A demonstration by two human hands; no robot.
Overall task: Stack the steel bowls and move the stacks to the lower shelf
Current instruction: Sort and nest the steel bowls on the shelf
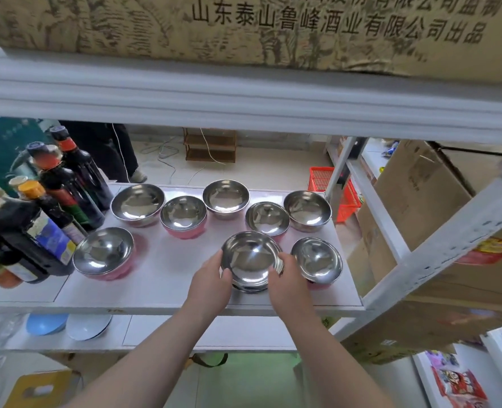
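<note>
Several steel bowls stand on the white middle shelf (167, 278). My left hand (211, 278) and my right hand (288, 278) grip the front middle bowl (251, 259) from both sides; it rests on the shelf near the front edge. Close to its right stands another bowl (317, 260). Further bowls sit behind at the right (308, 209), the right middle (268, 217), the back centre (226, 198), the centre (183, 214) and the back left (138, 203). One more bowl (104, 251) is at the front left. The lower shelf (214, 331) runs beneath, partly hidden by my arms.
Dark sauce bottles (55, 201) crowd the shelf's left end. A blue bowl (46, 322) and a white bowl (88, 325) lie on the lower shelf at the left. Cardboard boxes (420, 195) fill the right side, and the upper shelf beam (243, 95) hangs overhead. A red basket (332, 187) stands behind.
</note>
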